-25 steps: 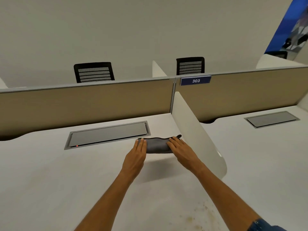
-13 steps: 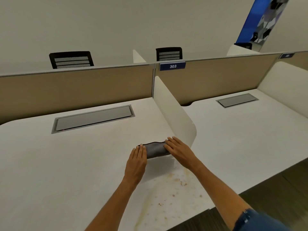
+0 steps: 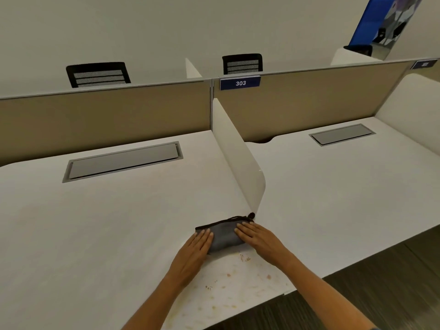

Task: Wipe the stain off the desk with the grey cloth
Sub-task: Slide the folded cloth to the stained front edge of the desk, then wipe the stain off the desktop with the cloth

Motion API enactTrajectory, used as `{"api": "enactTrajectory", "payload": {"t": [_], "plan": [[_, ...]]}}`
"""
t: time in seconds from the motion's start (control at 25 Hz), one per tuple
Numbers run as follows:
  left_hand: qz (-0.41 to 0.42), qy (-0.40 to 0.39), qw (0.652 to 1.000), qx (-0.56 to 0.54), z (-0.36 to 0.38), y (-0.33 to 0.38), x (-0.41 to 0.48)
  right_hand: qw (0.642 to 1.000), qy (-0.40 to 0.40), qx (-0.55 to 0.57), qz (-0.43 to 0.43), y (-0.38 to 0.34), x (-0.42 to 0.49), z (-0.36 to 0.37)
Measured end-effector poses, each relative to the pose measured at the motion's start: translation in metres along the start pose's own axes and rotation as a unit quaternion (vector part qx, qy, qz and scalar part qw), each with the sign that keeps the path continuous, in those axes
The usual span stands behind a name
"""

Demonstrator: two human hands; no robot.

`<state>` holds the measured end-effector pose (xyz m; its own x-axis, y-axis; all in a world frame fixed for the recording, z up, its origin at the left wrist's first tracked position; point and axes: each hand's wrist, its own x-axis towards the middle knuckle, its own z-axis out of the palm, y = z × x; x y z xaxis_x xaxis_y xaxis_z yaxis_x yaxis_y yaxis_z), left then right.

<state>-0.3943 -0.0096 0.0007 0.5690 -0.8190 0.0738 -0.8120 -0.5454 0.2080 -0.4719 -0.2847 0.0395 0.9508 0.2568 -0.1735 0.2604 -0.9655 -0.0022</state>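
White divider (image 3: 238, 151) just beyond grey cloth (image 3: 225, 236) under flat hands (image 3: 228, 246).

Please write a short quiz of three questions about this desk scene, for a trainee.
1. True or false: both hands lie flat on the folded grey cloth.
2. Where are the brown stain specks relative to the cloth: A) nearer the person, B) beside the grey cable hatch?
3. Which number is on the blue sign?

Key: 1 true, the left hand and right hand press it. 2 A. 3 303.
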Motion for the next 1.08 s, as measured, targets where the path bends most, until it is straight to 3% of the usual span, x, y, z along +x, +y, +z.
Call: {"api": "enactTrajectory", "payload": {"t": [0.12, 0.28, 0.4, 0.52, 0.84, 1.08], "plan": [[-0.033, 0.005, 0.999, -0.003, -0.007, -0.021, -0.017, 0.999, 0.01, 0.027, -0.018, 0.007, 0.001, 0.001], [-0.186, 0.06, 0.981, 0.003, -0.016, -0.077, -0.056, 0.995, -0.023, 0.011, -0.099, 0.015, 0.023, -0.016], [-0.287, 0.031, 0.957, 0.025, -0.018, -0.116, -0.082, 0.983, -0.037, -0.01, -0.182, 0.008, 0.05, -0.017], [-0.331, 0.001, 0.943, 0.036, -0.015, -0.138, -0.091, 0.971, -0.046, -0.023, -0.231, 0.003, 0.073, -0.008], [-0.368, 0.005, 0.93, 0.021, -0.005, -0.14, -0.09, 0.977, 0.005, 0.036, -0.212, 0.016, 0.079, 0.018], [-0.37, 0.007, 0.929, 0.005, -0.006, -0.14, -0.089, 0.991, 0.048, 0.083, -0.098, 0.027, 0.044, 0.029]]}}
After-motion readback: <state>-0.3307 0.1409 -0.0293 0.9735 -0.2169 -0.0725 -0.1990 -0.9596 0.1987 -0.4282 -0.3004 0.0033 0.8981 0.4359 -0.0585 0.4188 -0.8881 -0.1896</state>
